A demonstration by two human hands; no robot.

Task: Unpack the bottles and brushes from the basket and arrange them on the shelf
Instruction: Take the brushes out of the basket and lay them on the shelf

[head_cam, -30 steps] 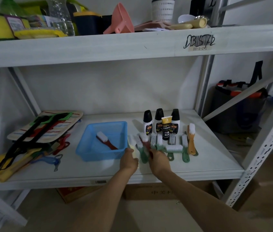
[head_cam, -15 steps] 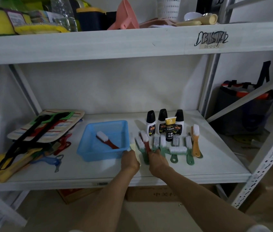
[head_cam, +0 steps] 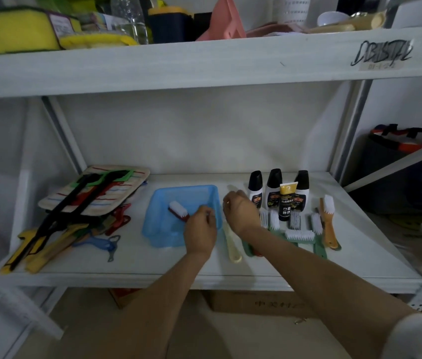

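A white metal shelf (head_cam: 127, 270) fills the view, with a second shelf board close overhead. On the lower board, near its middle, sits a blue plastic basket (head_cam: 158, 229), tilted slightly, its near corner close to the front edge. One red-handled brush (head_cam: 178, 211) with white bristles lies inside it. The left hand (head_cam: 200, 230) hangs over the basket's right front corner, fingers curled with their tips at the red handle; whether it actually grips the handle cannot be told. The right hand (head_cam: 241, 212) hovers just right of the basket, fingers loosely curled and holding nothing that shows.

Right of the basket, three white bottles (head_cam: 273, 189) with black caps stand in a row near the back wall, with a black and yellow tube (head_cam: 286, 202) upright in front of them. Before these lies a row of green-handled brushes (head_cam: 299, 235), and an orange-handled brush (head_cam: 329, 224) at the right end. A cream-handled brush (head_cam: 231, 246) lies between the basket and the green ones, its handle pointing at the front edge.

Bare shelf surface runs along the front edge and to the right of the orange brush. At the left end a heap of coloured clips and tools (head_cam: 75, 224) reaches the front edge. A slanted brace and an upright post (head_cam: 344, 141) bound the right side.
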